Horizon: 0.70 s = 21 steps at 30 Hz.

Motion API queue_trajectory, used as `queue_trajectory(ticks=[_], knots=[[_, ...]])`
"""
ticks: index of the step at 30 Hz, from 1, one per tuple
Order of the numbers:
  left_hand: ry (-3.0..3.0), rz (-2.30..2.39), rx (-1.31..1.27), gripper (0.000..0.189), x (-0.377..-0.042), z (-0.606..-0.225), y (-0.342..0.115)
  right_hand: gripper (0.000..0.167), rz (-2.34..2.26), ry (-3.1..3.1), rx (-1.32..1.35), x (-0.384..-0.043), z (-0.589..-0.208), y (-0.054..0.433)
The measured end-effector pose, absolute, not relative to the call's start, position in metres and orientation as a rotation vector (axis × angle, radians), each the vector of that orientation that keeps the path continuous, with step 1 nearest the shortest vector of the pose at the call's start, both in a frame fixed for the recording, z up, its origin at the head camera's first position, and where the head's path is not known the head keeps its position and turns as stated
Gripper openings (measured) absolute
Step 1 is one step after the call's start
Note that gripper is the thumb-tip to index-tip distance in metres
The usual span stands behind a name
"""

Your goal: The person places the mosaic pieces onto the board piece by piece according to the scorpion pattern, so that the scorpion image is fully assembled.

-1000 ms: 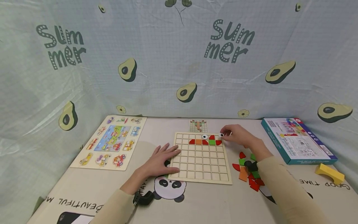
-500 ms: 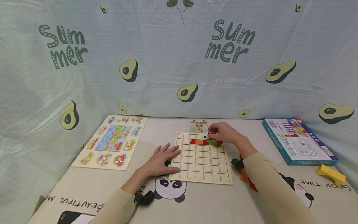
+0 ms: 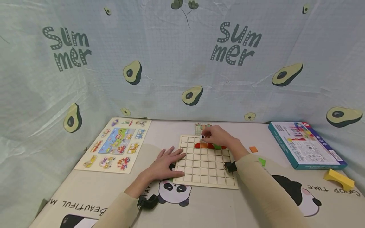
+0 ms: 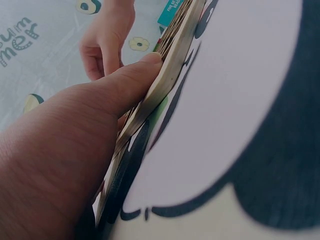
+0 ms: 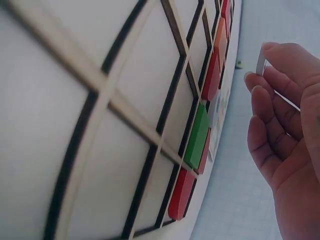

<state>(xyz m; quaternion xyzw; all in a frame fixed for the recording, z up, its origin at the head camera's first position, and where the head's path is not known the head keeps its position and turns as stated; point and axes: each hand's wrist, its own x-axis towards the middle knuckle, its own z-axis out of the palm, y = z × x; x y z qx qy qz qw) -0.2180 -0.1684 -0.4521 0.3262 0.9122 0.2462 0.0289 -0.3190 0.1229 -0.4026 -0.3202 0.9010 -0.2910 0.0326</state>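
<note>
While the left hand (image 3: 166, 165) stays put, fingers straight and spread with the tips and thumb on the left edge of the gridded wooden board (image 3: 204, 169), it's basically all right hand (image 3: 219, 135) action. A second ago that one was off past the board's top right corner, half a second ago it was right by the other eye tile (image 5: 214, 111), and now it's slid further left along the top. It's got a white eye tile (image 3: 202, 137) pinched between thumb and finger, up by the top row; from the right wrist view the tile looks apart from the board. From the head view the hand now blocks the other eye tile, which showed before, plus part of the picture card (image 3: 198, 128) behind the board. Row of coloured pieces hasn't changed afaict: red piece (image 3: 197, 145), orange piece (image 3: 204, 145), then more red and a green piece (image 3: 218, 147), all in the second row. Since the forearm swung left, a loose orange square (image 3: 253, 149) and loose green piece (image 3: 261, 161) show to the right, but the sleeve (image 3: 265, 183) covers the rest of the loose pile.
</note>
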Motion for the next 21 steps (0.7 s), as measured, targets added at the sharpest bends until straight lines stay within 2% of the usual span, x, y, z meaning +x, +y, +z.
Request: queue_trajectory(ticks=[21], knots=[[2.817, 0.765, 1.004, 0.077, -0.217, -0.452, -0.168, 0.026, -0.663, 2.824, -0.917, -0.329, -0.412, 0.100]])
